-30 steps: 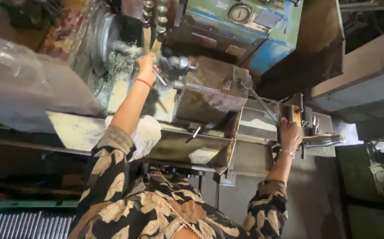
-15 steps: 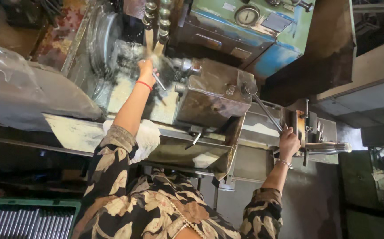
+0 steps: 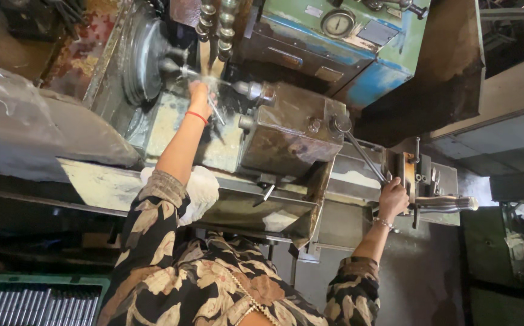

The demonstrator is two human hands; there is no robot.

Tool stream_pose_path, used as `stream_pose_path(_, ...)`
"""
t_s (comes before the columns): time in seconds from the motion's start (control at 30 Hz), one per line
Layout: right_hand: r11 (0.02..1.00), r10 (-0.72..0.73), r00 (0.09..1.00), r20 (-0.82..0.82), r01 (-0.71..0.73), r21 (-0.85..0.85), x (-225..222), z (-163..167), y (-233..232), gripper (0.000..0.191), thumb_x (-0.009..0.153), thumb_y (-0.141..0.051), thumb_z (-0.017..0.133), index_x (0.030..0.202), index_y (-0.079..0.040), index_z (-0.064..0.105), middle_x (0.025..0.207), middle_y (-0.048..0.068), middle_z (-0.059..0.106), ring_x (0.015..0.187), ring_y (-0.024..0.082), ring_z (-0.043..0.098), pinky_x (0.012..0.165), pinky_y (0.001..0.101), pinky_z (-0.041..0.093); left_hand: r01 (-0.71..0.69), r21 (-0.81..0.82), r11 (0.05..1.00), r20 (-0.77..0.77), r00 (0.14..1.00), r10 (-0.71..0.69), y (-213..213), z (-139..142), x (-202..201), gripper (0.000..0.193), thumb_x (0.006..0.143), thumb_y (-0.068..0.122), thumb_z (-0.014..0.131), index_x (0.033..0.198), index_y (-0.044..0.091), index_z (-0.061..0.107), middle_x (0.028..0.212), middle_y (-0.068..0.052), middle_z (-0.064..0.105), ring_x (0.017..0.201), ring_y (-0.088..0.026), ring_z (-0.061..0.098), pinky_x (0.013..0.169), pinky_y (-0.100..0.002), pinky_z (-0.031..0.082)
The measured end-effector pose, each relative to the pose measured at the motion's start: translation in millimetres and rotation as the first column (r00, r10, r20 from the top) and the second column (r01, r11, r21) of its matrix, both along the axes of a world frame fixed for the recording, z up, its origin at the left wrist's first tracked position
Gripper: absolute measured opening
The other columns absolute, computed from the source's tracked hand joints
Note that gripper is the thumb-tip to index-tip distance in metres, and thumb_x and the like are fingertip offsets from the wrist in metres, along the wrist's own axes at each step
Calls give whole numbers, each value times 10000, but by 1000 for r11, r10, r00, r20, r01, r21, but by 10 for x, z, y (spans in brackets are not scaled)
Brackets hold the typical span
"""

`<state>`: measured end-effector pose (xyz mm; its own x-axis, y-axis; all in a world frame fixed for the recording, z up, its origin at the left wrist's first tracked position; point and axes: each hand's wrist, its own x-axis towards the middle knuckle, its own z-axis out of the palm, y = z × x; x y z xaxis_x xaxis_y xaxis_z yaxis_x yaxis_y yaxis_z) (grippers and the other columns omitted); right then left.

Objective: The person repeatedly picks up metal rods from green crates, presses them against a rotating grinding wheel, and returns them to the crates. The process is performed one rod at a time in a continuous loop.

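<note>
My left hand (image 3: pixel 200 92) reaches up to the gap between the round steel chuck (image 3: pixel 144 54) and the tool spindle (image 3: pixel 251 90), where liquid splashes. Its fingers are curled, and a thin metal rod (image 3: pixel 216 112) sticks out below them. My right hand (image 3: pixel 393 198) is closed around the lower end of a long steel lever (image 3: pixel 361 152) on the rusty brown machine housing (image 3: pixel 289 133). A red band circles my left wrist and a bracelet my right.
Segmented coolant hoses (image 3: pixel 210 18) hang over the chuck. A green and blue cabinet with a round gauge (image 3: pixel 337 24) stands behind. A white cloth (image 3: pixel 204 190) lies on the tray edge. A green crate of metal rods (image 3: pixel 32 302) sits bottom left, with plastic sheeting (image 3: pixel 20 121) at the left.
My right hand has slid lower with the lever end. My left hand has stayed at the chuck.
</note>
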<state>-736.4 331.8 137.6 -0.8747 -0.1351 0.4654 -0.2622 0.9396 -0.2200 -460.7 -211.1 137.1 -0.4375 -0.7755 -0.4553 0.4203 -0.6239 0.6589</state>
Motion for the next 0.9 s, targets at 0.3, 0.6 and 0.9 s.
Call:
stream_pose_path(0.3,992,-114,986,123,119,-38,146,-111,116,545,1041,-476,471,939,-44,788,825,323,683,789,567,639,738,641,496,19,27,999,-41,999,-18,18,-23,15,378,977,155,575,1316,273,455,1013,-15,597,794,-214,631,678,-463,544)
stream_pose_path(0.6,997,-83,996,21,83,2,-130,17,-13,610,1093,-459,483,843,31,748,802,306,681,753,536,658,711,618,522,62,-112,992,7,998,-62,26,-11,-103,256,979,118,686,1155,147,501,937,-32,585,803,-198,635,648,-453,470)
stream_pose_path(0.9,999,-46,996,-78,45,-23,-171,-105,-5,561,1074,-407,502,832,33,752,754,311,667,717,518,659,689,612,525,94,-190,977,-202,970,-133,98,164,-173,464,967,86,633,1319,265,389,1225,-40,520,1046,-259,627,896,-720,493)
